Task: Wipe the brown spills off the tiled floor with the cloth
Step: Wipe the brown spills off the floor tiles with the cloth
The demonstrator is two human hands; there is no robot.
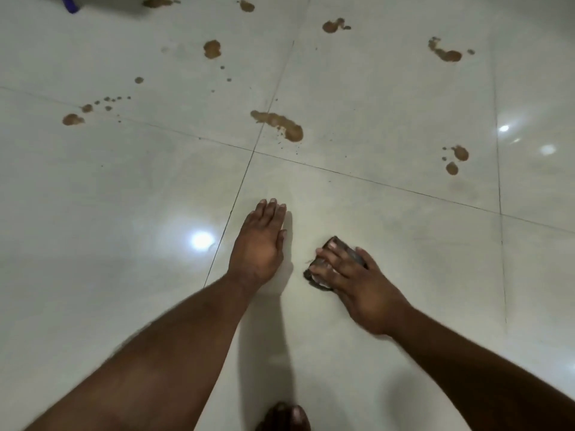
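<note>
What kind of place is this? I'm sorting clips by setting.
Most likely an indoor room in a home, though which room can't be told. The floor is large glossy pale tiles with thin dark joints, ceiling lights reflect off it, and brown spills are scattered across it.

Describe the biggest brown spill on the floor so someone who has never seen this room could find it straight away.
Start where four tiles meet, ahead of the left hand. The biggest brown spill lies just beyond that crossing, starting on the grout line and running right. It is one long streak that ends in a rounded blob; the other spills are smaller spots.
</note>
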